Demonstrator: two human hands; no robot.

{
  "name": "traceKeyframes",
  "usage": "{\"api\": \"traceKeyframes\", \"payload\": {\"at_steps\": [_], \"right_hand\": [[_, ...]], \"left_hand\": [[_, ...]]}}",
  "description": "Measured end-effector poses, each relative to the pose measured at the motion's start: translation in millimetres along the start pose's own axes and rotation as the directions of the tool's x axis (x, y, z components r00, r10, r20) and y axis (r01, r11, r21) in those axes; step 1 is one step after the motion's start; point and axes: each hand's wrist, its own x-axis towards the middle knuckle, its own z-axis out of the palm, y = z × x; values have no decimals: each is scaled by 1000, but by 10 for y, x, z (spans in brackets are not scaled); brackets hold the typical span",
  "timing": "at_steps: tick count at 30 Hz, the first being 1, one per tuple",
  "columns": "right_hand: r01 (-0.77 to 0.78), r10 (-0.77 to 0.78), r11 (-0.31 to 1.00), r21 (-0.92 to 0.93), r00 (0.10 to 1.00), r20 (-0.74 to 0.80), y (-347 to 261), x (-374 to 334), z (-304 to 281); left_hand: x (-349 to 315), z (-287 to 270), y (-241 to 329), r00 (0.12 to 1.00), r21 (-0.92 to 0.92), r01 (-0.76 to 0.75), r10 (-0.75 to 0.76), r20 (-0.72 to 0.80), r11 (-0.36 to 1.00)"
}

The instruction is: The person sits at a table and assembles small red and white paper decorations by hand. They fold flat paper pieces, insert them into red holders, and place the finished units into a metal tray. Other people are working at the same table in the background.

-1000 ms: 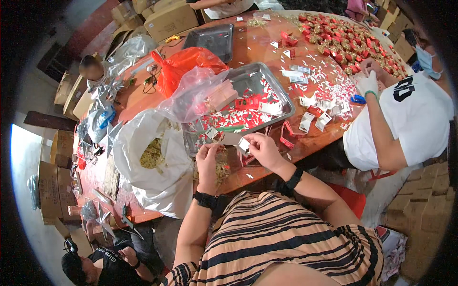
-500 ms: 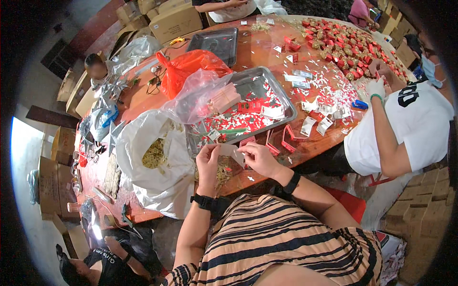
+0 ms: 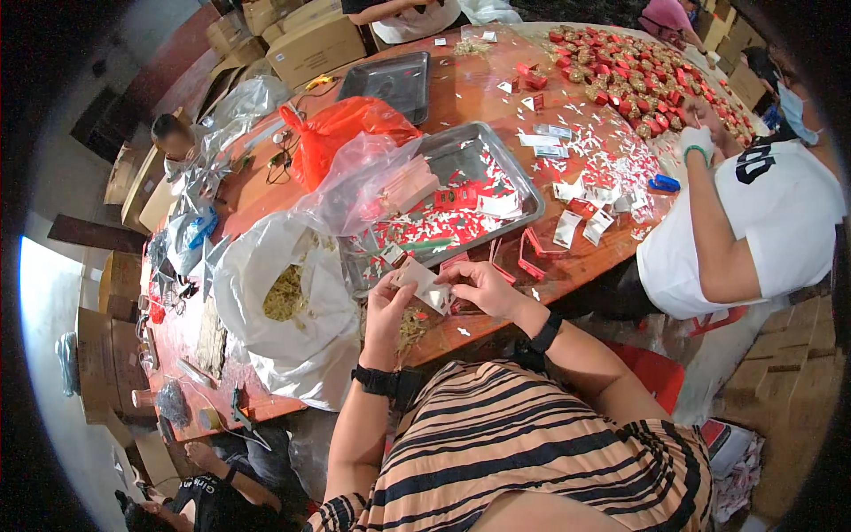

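Note:
Over the near table edge, my left hand [image 3: 386,303] pinches a pale, thin card piece [image 3: 413,278] at its left side. My right hand [image 3: 484,290] has its fingers closed at the card's right side, where a fold or flap tilts downward. Just beyond lies a metal tray [image 3: 537,202] scattered with red and white paper scraps. It also holds a stack of pale pink card pieces [image 3: 409,183], partly under clear plastic. Folded red card frames [image 3: 530,255] stand on the table to the right of my hands.
A white sack [image 3: 244,275] of shredded straw-coloured filler stands left of my hands. An orange-red bag [image 3: 341,133] lies behind it. To the right, a person in a white shirt [image 3: 780,222] works near many red-and-gold pieces [image 3: 620,80]. White cut-outs litter the table.
The card has turned from nearly flat to tilted and folded, its right part now angled downward. My hands stay close together around it. The view has shifted slightly.

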Motion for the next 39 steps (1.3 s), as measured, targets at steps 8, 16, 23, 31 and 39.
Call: {"api": "traceKeyframes", "payload": {"at_steps": [8,16,23,31,39], "right_hand": [[-24,23,1000,-3,994,-108,-184,-37,-56],[-102,98,977,186,995,34,-243,-53,20],[-98,83,971,217,994,76,-198,-16,74],[-70,51,986,152,991,127,-203,25,102],[-60,62,980,190,998,-5,-236,-38,81]], "left_hand": [[-15,65,141,995,364,-91,98,-1,927],[-85,151,229,992,252,-117,102,72,961],[-161,204,324,996,-56,-59,62,63,997],[-204,196,366,983,51,-5,-4,182,999],[-192,174,422,983,-166,132,-108,150,977]]}}
